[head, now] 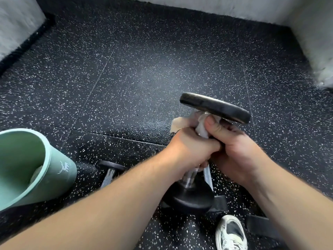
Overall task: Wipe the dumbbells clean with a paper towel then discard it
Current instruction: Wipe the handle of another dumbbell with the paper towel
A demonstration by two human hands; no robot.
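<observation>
A black dumbbell is held tilted above the floor, with its upper head [214, 107] far from me and its lower head [189, 197] close to me. My left hand [191, 147] grips the chrome handle in the middle. My right hand [236, 152] grips a white paper towel [201, 129] bunched round the handle just under the upper head, thumb pressed on it. A corner of the towel sticks out above my left hand. Most of the handle is hidden by both hands.
A second dumbbell [110, 173] lies on the black speckled rubber floor [144, 78] at lower left. A mint-green bin [54, 170] stands at the left with something pale inside. A white shoe [230, 233] is at the bottom. Pale walls [315, 33] close off the back and right.
</observation>
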